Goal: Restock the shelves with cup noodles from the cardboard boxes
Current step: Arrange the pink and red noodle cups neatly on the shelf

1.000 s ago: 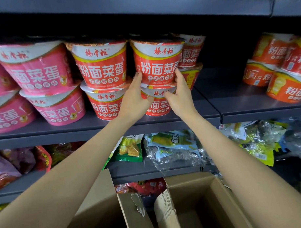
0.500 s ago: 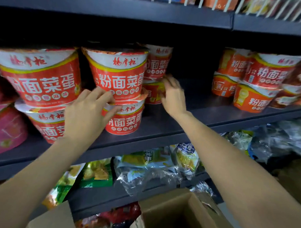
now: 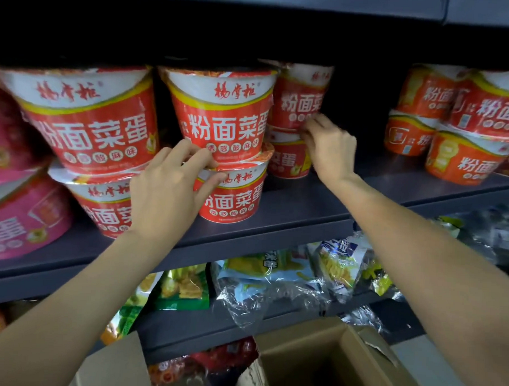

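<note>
Red cup noodles stand two high on the dark shelf (image 3: 290,220). In the front stack, an upper cup (image 3: 221,113) sits on a lower cup (image 3: 235,201). My left hand (image 3: 166,192) rests against this stack, fingertips at the seam between the two cups and thumb on the lower cup's rim. Behind and to the right stands a rear stack, an upper cup (image 3: 300,99) over a lower cup (image 3: 289,162). My right hand (image 3: 329,152) reaches to it, bent fingertips touching where those two cups meet. Neither cup is lifted. An open cardboard box (image 3: 322,365) sits below.
Another red stack (image 3: 88,120) stands left of my hand, with pink cups (image 3: 18,222) beyond it. Orange-red cups (image 3: 462,159) fill the right section, with a dark gap between them and the rear stack. Snack bags (image 3: 273,280) lie on the lower shelf. A shelf board hangs close above.
Both hands let go of the front upper cup. The left dropped to the stack's seam; the right moved right and back to the rear stack. The view came closer.
</note>
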